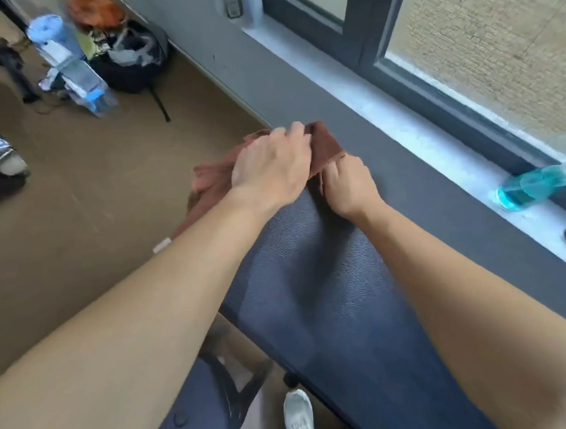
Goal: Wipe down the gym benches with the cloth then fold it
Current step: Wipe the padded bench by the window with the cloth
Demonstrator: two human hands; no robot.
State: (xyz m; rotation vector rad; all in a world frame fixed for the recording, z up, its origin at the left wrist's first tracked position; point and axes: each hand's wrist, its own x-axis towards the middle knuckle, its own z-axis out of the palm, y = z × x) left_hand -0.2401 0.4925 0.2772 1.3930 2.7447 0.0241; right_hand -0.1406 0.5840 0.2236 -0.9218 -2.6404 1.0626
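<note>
A brown cloth [324, 145] lies bunched at the far end of a dark padded gym bench [329, 294]. Part of the cloth hangs off the bench's left side, blurred. My left hand [269, 167] lies over the cloth's middle, fingers curled round its far fold. My right hand [351, 185] pinches the cloth's near right corner against the bench pad. Both forearms stretch forward over the bench.
A blue spray bottle [532, 187] lies on the white window sill [402, 127] to the right. A dark bag [133, 61] and a water jug [67, 61] stand on the brown floor at the back left. My white shoe [299, 419] is below the bench.
</note>
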